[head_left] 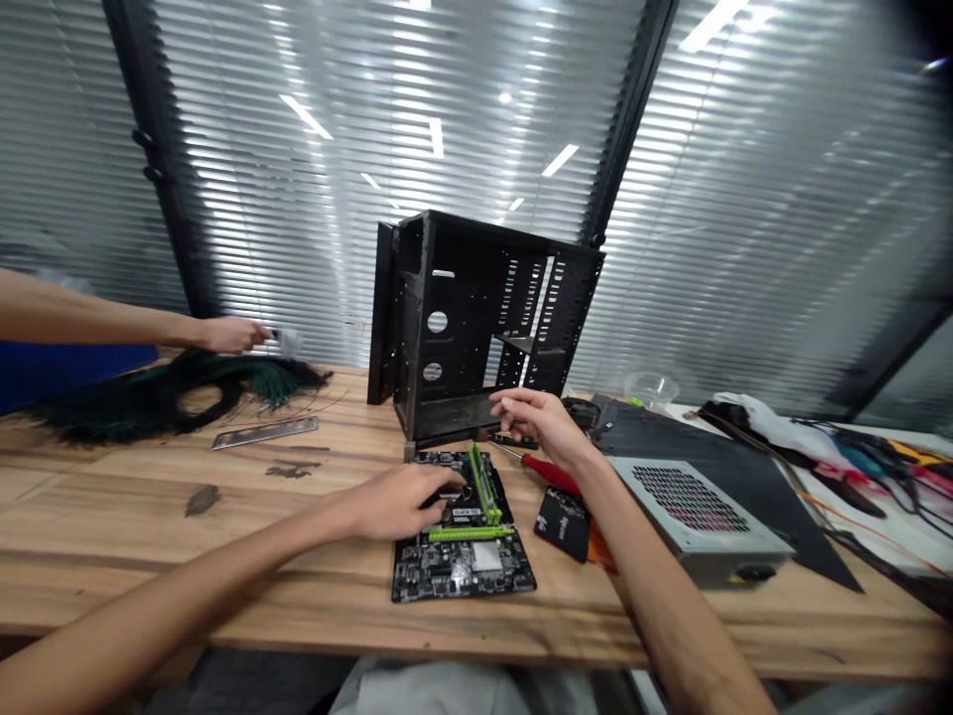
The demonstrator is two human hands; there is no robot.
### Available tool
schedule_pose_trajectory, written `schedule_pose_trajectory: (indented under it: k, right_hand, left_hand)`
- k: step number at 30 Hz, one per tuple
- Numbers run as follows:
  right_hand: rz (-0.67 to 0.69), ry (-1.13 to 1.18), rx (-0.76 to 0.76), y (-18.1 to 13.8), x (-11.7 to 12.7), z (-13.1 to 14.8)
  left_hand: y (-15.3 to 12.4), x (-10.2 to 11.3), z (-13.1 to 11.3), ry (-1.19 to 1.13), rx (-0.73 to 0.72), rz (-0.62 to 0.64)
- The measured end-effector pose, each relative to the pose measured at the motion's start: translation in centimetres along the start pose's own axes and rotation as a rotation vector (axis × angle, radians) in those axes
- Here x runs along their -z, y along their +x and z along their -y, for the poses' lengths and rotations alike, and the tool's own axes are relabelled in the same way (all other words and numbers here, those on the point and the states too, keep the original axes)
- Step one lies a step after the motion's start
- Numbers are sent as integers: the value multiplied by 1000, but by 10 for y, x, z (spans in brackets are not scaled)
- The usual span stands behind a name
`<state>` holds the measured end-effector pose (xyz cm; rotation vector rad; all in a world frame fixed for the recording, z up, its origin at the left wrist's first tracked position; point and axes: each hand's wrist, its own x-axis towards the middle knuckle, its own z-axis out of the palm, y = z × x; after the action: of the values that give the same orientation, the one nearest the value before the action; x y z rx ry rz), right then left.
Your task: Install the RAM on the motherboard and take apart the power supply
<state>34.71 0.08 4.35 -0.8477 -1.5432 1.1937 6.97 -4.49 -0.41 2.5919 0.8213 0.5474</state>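
A black motherboard (476, 561) with green slots lies flat on the wooden table (149, 536) in front of me. My left hand (406, 500) rests on its upper left part, fingers curled over something dark that I cannot make out. My right hand (540, 419) hovers above the board's far edge, fingers loosely spread, just in front of the open black computer case (476, 318), which stands upright behind the board. A red-handled screwdriver (547, 472) lies under my right wrist.
A grey power supply (696, 511) and a black side panel (715, 467) lie to the right, with loose cables (856, 457) beyond. A small black packet (564, 521) sits by the board. At far left another person's hand (230, 335) reaches over a bundle of dark cables (164, 392); a metal plate (264, 432) lies nearby.
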Motion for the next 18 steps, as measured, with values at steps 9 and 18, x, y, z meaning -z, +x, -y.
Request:
schedule_pose_trajectory:
  k: [9, 18]
  right_hand:
    - [165, -240, -1, -10, -12, 5]
    - [455, -588, 16, -6, -21, -12]
  left_hand:
    - [-2, 4, -6, 77, 53, 51]
    - [-1, 1, -4, 197, -25, 27]
